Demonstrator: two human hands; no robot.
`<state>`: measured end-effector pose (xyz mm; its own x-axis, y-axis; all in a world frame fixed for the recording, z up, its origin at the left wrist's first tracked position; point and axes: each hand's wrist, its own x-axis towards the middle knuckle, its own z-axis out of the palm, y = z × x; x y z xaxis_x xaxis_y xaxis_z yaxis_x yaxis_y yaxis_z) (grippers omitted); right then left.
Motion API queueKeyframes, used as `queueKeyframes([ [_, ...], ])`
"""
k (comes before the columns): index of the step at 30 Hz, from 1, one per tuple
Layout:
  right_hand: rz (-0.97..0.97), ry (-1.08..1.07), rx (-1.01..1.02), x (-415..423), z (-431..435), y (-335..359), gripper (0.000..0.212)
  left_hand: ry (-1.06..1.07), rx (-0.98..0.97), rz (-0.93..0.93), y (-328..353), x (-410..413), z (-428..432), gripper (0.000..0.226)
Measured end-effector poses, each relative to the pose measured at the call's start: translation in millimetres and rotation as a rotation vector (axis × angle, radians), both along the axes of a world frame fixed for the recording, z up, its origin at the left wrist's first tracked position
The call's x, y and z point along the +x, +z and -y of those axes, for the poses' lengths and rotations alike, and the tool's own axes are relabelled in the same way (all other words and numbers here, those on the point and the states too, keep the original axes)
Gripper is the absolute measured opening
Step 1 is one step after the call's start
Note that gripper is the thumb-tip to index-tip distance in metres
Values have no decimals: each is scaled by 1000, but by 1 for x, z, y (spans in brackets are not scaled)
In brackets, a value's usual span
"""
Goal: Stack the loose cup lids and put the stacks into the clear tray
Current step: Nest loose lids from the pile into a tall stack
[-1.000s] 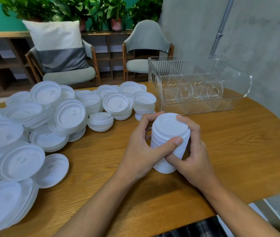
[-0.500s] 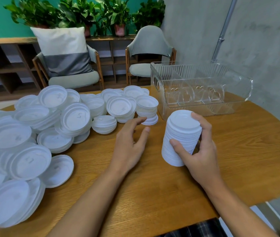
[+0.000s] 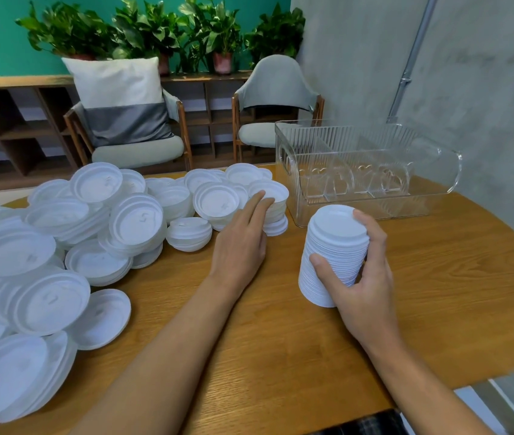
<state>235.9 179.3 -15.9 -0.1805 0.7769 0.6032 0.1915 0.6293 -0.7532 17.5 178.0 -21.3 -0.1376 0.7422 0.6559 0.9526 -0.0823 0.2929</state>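
Note:
A tall stack of white cup lids (image 3: 334, 246) stands slightly tilted on the wooden table (image 3: 437, 277), and my right hand (image 3: 362, 277) is wrapped around it, thumb in front, fingers behind. My left hand (image 3: 243, 237) is stretched out flat with fingers apart, its fingertips touching a short lid stack (image 3: 272, 196) at the right end of the loose lids. A big heap of loose white lids (image 3: 77, 233) covers the table's left half. The clear ribbed tray (image 3: 437, 180) with dividers stands just behind the tall stack and holds no lids.
Two chairs stand behind the table, one (image 3: 130, 127) with a white-and-grey cushion, the other (image 3: 277, 98) grey. A concrete wall (image 3: 484, 89) runs close along the tray's right side. Bare wood lies in front of and to the right of my hands.
My left hand let go of the tall stack and reached forward-left to the loose lids. My right hand kept hold of the stack, which shifted a little right, towards the tray.

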Motion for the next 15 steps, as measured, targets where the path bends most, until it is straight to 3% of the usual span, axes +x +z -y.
queueKeyframes([
  [10, 12, 5, 1, -1, 0, 1, 79, 39, 65, 3, 1, -8, -10, 52],
  [15, 9, 8, 3, -1, 0, 1, 80, -5, 146, -42, -2, -11, -8, 27],
])
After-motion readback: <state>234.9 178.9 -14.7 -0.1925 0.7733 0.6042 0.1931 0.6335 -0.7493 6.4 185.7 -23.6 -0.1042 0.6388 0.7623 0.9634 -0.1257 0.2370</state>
